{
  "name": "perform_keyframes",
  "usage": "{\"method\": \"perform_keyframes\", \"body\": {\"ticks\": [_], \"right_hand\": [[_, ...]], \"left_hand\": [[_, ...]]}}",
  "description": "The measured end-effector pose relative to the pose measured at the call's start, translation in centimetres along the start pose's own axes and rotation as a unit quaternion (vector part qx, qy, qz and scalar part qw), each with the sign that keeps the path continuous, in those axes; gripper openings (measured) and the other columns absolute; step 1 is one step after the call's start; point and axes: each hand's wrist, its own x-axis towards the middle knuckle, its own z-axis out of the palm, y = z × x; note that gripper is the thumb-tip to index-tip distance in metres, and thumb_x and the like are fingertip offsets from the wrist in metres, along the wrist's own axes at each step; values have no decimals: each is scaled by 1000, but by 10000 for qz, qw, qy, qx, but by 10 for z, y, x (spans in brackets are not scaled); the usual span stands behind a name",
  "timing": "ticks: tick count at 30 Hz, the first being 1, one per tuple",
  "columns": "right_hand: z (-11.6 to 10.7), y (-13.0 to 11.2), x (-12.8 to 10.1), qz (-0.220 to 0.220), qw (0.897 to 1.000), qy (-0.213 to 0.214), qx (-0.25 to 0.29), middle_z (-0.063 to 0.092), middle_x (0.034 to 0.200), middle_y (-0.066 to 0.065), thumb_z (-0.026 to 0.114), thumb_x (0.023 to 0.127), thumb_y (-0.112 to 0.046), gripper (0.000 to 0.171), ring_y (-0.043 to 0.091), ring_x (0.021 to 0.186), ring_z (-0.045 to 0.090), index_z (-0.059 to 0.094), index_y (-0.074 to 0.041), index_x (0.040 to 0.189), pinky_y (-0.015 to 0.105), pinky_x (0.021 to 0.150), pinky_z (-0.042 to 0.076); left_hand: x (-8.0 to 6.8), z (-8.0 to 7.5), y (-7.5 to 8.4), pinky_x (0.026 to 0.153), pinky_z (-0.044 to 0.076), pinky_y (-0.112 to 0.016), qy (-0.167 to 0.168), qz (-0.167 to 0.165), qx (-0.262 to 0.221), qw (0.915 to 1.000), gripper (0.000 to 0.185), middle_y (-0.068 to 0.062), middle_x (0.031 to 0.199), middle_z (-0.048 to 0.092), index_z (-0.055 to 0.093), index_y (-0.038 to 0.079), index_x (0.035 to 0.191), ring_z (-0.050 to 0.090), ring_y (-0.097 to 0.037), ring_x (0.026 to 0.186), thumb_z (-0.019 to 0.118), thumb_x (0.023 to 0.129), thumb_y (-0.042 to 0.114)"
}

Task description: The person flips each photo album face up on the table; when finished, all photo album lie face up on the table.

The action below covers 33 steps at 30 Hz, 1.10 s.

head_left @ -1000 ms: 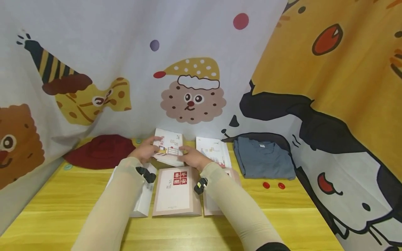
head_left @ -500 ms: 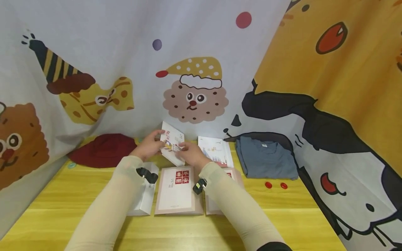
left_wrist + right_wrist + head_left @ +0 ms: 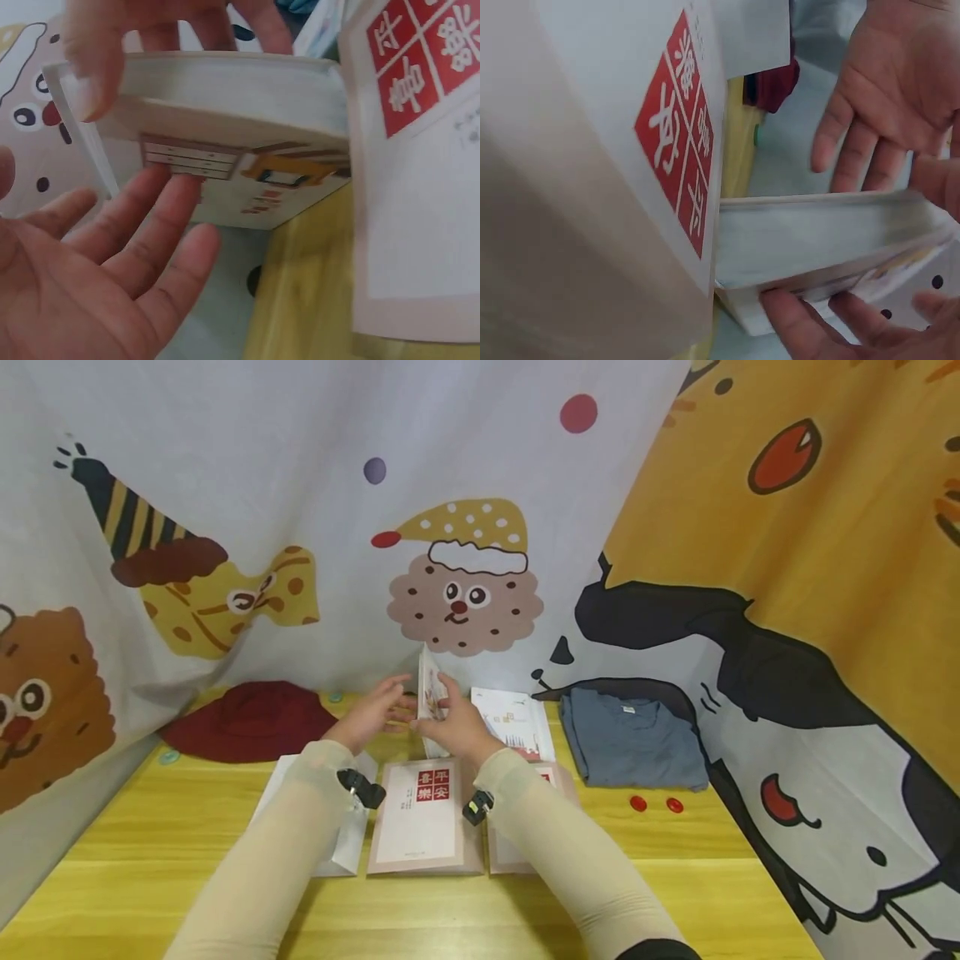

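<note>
A thick white book (image 3: 430, 706) with coloured print on its cover stands on edge, turned nearly side-on in the head view. My right hand (image 3: 463, 725) grips it, thumb on one side and fingers on the other; the page edges (image 3: 825, 232) show in the right wrist view. On the book's left, my left hand (image 3: 373, 710) has its fingers spread. In the left wrist view its fingertips (image 3: 187, 187) are right at the printed cover (image 3: 232, 161). Just in front lies a pink-bordered booklet (image 3: 416, 827) with red character squares.
Beside the middle booklet are a similar booklet (image 3: 510, 852), partly under my right arm, and a white folded one (image 3: 347, 843) at left. Behind are a dark red hat (image 3: 251, 722), another white book (image 3: 517, 714) and a folded grey-blue shirt (image 3: 633, 739). Red discs (image 3: 638, 803) lie near the shirt.
The book has turned from facing me to nearly edge-on and moved slightly right. My left hand has let go of its edge and spread its fingers, while my right hand keeps hold.
</note>
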Motion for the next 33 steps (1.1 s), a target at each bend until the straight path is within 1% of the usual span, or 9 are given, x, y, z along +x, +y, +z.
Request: {"method": "perform_keyframes", "body": {"ticks": [4,8,11,16,19,23,26,29,33], "right_hand": [[0,-5,-2,53,9993,295,-236,54,153,23,72,96,-25,93,31,99,71,17,-32,170,44,83,61],[1,-5,-4,197,9971,500,-535,54,155,21,66,97,-15,79,32,106,69,31,-25,167,47,93,58],[2,0,-6,397,9962,512,-577,57,153,19,63,95,-9,68,32,120,64,45,-14,160,46,100,56],[-2,7,-4,764,9967,257,-81,57,151,19,58,92,-4,66,21,90,64,49,-10,157,32,68,57],[-7,12,1,977,9944,-112,374,58,147,19,55,94,-2,66,17,87,62,47,-12,159,29,69,56],[-11,21,7,1359,9838,-632,980,60,137,18,51,98,-1,64,24,89,65,46,-15,160,33,74,60],[-11,25,10,1461,9812,-899,881,61,132,20,51,98,1,64,23,86,65,46,-15,160,31,71,59],[-9,25,12,1404,9854,-890,367,61,134,22,53,93,3,67,16,70,60,48,-14,158,27,62,56],[-7,21,11,1392,9881,-634,-142,58,145,22,62,90,-2,67,15,65,55,53,-15,155,29,62,54]], "left_hand": [[2,1,-4,122,30,-67,-383,-214,155,9989,62,-27,157,48,14,15,170,48,-48,142,24,116,44],[4,-1,-9,123,27,-67,-504,-579,469,9959,64,-25,159,47,13,15,170,43,-49,147,22,115,47],[6,-3,-13,124,28,-65,-389,-961,608,9928,66,-24,159,47,12,14,170,43,-48,147,24,114,48],[7,-10,-19,123,31,-63,-174,-1473,657,9868,68,-29,159,43,11,9,169,42,-49,148,27,115,45],[9,-18,-24,121,35,-63,-177,-1485,766,9858,65,-35,159,39,12,3,167,41,-51,147,25,116,40],[13,-27,-32,112,46,-58,-246,-1410,779,9866,61,-36,154,43,15,-2,165,53,-48,137,24,117,34],[15,-31,-34,99,56,-51,-301,-1343,608,9886,58,-35,144,52,16,-4,164,67,-39,117,23,117,29],[15,-32,-34,87,60,-45,-332,-1273,487,9901,55,-32,135,60,20,-6,163,71,-28,100,23,117,26],[12,-31,-30,88,59,-42,-270,-1285,589,9896,55,-27,133,64,25,-4,162,71,-24,100,23,117,28]]}}
